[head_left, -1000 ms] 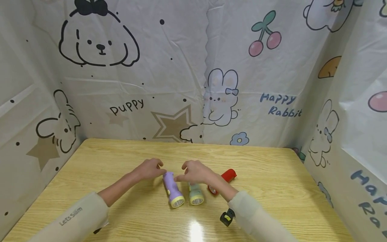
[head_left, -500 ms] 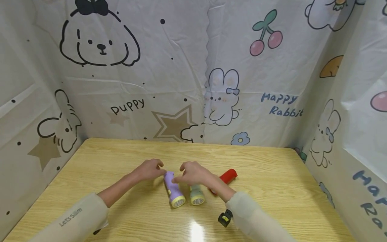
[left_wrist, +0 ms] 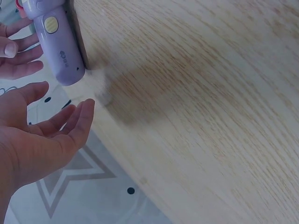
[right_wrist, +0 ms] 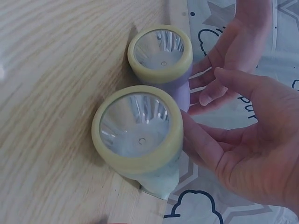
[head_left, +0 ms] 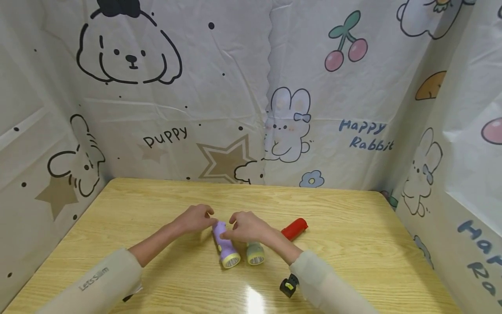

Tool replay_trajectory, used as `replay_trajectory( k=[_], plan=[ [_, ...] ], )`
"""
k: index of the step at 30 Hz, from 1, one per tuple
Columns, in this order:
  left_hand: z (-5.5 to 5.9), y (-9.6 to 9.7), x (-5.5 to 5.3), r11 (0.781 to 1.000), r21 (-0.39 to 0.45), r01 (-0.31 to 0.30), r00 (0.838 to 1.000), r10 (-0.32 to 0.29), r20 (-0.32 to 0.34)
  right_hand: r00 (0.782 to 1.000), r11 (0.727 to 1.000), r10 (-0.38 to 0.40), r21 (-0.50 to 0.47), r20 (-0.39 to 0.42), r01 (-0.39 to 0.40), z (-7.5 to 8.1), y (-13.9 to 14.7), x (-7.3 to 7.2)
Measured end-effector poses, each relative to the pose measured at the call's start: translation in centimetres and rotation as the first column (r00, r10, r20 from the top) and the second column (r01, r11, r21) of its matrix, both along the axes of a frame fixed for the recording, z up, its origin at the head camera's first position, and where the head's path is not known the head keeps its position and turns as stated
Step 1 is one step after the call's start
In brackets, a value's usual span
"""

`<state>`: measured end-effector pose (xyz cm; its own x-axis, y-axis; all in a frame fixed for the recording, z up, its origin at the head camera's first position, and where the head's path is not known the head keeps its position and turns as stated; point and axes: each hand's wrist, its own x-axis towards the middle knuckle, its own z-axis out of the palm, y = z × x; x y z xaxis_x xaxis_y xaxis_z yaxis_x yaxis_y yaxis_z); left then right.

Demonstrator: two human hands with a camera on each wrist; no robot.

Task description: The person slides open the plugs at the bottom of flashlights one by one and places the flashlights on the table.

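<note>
A purple flashlight (head_left: 225,248) with a pale yellow head lies on the table, its lens toward me. My left hand (head_left: 195,219) hovers at its tail end, fingers loosely bent; the left wrist view shows a gap between the fingertips and the purple body. Over the pale green flashlight (right_wrist: 140,135) is my right hand (head_left: 248,227), hiding its rear part in the head view. The thumb reaches left over the purple body, and the fingers are loosely bent with nothing held between them. Both flashlights lie side by side, lenses facing the same way.
A red flashlight (head_left: 295,229) lies right of the green one, partly behind my right forearm. A small black device (head_left: 289,285) with a yellow mark sits by the right sleeve. Printed cloth (head_left: 235,87) stands behind the wooden table (head_left: 164,279) and at its sides.
My right hand has shifted slightly left and down, its thumb now overlapping the purple flashlight. More of the red flashlight's front is hidden. The left hand and flashlights stay nearly where they were.
</note>
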<state>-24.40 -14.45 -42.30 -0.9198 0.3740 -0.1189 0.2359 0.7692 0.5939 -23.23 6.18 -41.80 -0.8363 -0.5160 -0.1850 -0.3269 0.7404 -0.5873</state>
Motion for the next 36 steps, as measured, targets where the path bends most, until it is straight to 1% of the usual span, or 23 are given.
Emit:
replay_trajectory(
  k=[6, 11, 16, 25, 31, 36],
  plan=[
    [0.1, 0.1, 0.0, 1.0, 0.008, 0.008, 1.0, -0.008, -0.003, 0.999, 1.0, -0.013, -0.007, 0.037, 0.013, 0.0, -0.3, 0.1],
    [0.1, 0.2, -0.2, 1.0, 0.026, 0.002, 1.0, -0.002, -0.008, 1.0, 1.0, -0.008, 0.01, 0.027, 0.008, 0.0, -0.4, 0.1],
    [-0.2, 0.2, -0.5, 1.0, 0.025, 0.003, 1.0, -0.003, -0.014, 1.0, 1.0, -0.006, 0.01, 0.028, 0.006, -0.2, -0.6, 0.2],
    [-0.6, 0.3, -0.6, 1.0, 0.021, -0.001, 1.0, 0.001, -0.017, 0.998, 0.999, -0.043, -0.007, 0.048, 0.043, -0.8, -1.0, 0.8],
    [-0.9, 0.3, -0.6, 1.0, 0.023, -0.001, 1.0, 0.001, -0.005, 0.997, 0.998, -0.066, -0.001, 0.04, 0.066, -1.1, -1.2, 0.9],
    [-1.0, 0.3, -0.5, 1.0, 0.024, 0.013, 1.0, -0.013, 0.0, 0.998, 0.998, -0.059, -0.01, 0.037, 0.06, -1.5, -1.3, 0.9]
  ],
)
